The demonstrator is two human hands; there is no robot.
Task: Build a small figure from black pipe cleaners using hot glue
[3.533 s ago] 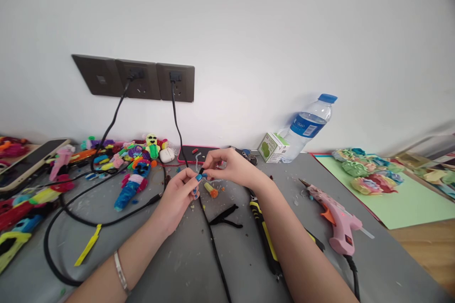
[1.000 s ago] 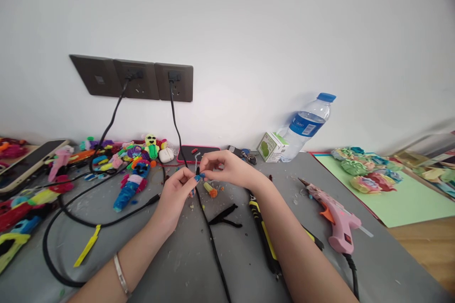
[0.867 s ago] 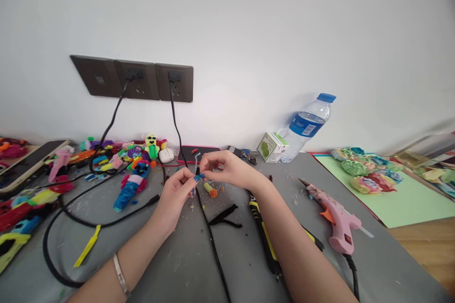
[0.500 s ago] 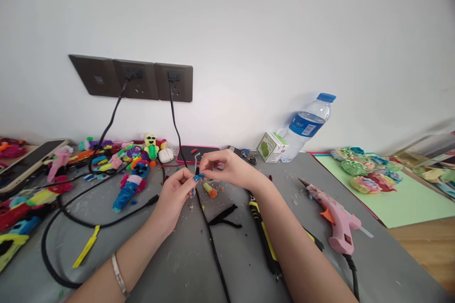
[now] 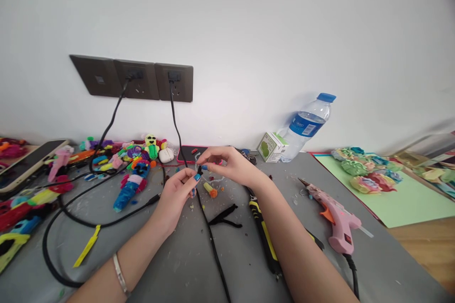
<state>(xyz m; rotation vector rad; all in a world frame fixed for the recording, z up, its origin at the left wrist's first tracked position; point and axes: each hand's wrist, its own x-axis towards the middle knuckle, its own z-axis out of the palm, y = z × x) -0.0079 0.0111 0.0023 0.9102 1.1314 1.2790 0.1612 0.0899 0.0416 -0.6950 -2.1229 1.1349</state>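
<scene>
Above the middle of the table my left hand (image 5: 179, 194) is closed, thumb and index finger pinching a small black fuzzy piece (image 5: 199, 170), which looks like pipe cleaner. Close against it, my right hand (image 5: 229, 166) has its thumb and fingertips together at the same piece. A thin grey-white pipe cleaner (image 5: 215, 180) loops out from between the hands. The fingers hide most of the held piece. Just below lies a small yellow and orange pipe-cleaner piece (image 5: 210, 190). A bent black pipe cleaner (image 5: 224, 218) rests nearer to me.
Yellow-black pliers (image 5: 265, 236) lie under my right forearm. A pink glue gun (image 5: 337, 225) is at right, before green paper (image 5: 408, 203). Behind stand a water bottle (image 5: 304, 128) and small box (image 5: 272, 147). Pipe-cleaner figures (image 5: 133, 182) and black cables (image 5: 213, 246) occupy the left and middle.
My right fingers have shifted slightly at the held piece and the grip has changed. The grey-white strand now shows as a loop below my right hand. My left hand stays nearly still.
</scene>
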